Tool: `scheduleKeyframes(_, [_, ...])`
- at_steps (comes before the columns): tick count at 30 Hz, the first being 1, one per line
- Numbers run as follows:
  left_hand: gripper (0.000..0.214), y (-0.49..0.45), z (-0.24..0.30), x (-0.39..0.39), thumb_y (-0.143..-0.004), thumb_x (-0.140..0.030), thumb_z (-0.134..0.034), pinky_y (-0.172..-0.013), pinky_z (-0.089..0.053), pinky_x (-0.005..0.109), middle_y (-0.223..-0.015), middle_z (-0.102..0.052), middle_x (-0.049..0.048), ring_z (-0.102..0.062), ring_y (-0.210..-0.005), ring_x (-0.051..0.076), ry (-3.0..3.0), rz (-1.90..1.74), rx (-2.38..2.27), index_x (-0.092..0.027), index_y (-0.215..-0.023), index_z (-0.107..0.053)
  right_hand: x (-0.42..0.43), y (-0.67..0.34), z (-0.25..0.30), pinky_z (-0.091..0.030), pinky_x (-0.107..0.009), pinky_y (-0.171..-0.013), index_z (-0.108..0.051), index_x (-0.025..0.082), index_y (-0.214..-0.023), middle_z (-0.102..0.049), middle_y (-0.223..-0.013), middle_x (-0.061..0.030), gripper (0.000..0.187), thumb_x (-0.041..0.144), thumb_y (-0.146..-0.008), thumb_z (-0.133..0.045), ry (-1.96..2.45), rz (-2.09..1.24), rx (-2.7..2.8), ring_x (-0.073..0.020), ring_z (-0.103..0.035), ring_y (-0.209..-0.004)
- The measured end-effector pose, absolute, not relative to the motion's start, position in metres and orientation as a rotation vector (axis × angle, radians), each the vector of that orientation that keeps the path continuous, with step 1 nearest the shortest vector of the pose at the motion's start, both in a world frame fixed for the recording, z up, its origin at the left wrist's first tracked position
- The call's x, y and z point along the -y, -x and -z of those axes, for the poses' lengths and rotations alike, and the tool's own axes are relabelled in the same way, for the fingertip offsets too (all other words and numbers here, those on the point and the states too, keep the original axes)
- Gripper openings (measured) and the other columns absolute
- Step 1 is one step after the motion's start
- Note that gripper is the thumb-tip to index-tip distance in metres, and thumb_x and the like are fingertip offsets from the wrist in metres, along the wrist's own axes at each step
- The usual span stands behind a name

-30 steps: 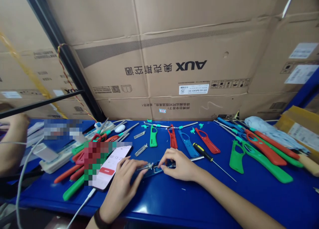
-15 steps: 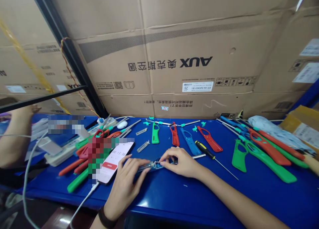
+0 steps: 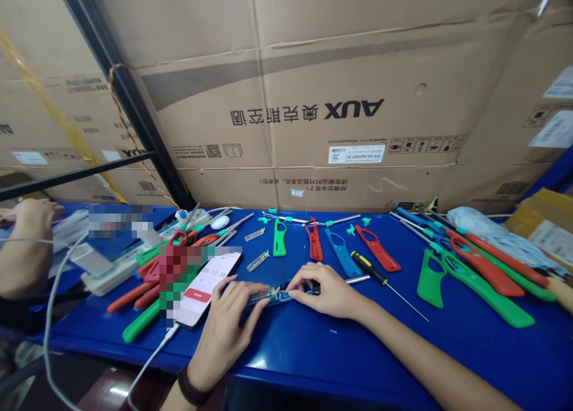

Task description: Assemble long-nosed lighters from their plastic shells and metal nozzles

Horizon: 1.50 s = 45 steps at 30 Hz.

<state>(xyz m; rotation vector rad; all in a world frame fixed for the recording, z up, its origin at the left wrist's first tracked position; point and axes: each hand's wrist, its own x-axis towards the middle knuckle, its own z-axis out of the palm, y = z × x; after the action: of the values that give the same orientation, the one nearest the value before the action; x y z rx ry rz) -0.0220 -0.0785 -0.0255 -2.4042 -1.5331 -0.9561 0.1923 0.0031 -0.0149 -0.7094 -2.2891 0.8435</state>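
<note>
Both my hands are low on the blue bench, gripping a slim blue plastic handle with a metal tube (image 3: 278,295). My left hand (image 3: 224,318) pinches its metal end between fingers and thumb. My right hand (image 3: 320,290) holds the blue body, and its fingers hide much of it. A black-and-yellow screwdriver (image 3: 369,268) lies just beyond my right hand, and a smartphone showing a timer (image 3: 212,290) lies beside my left hand. Farther back lie a green plastic handle (image 3: 280,238), a red handle (image 3: 314,241), and a blue handle (image 3: 342,253).
Several large green and red handles (image 3: 470,286) lie at the right of the blue workbench (image 3: 313,351). A power strip (image 3: 111,277) and a pile of red and green handles sit at left, where a co-worker's arm (image 3: 31,244) reaches in. Cardboard boxes (image 3: 313,113) form a wall behind.
My hands have drawn closer together on the blue handle. The view has shifted slightly, and the co-worker's hand at left has moved.
</note>
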Motion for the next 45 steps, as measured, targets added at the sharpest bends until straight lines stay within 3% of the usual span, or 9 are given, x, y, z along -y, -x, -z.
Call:
scheduleKeyframes(23, [0.012,0.0212,0.0251,0.079,-0.092,-0.025,-0.05,-0.097,-0.033,0.043,-0.095,-0.069,0.001,-0.064,-0.088,0.019,2.422,0.925,1.524,-0.024,-0.103,-0.056,-0.0035,-0.1929,0.0164,-0.043,-0.025,-0.067,-0.07,0.02,-0.082,-0.064,-0.073,-0.0003,0.008,0.024,-0.082,-0.064,0.708,-0.861,2.286,-0.012,-0.057,-0.067])
scheduleKeyframes(45, [0.012,0.02,0.0238,0.0794,-0.093,-0.023,-0.049,-0.096,-0.033,0.042,-0.095,-0.069,0.0011,-0.063,-0.087,0.018,2.413,0.913,1.49,-0.023,-0.103,-0.056,-0.003,-0.1937,0.0188,-0.039,-0.027,-0.074,-0.069,0.02,-0.08,-0.066,-0.075,0.0012,0.006,0.025,-0.081,-0.066,0.695,-0.834,2.3,-0.0121,-0.056,-0.069])
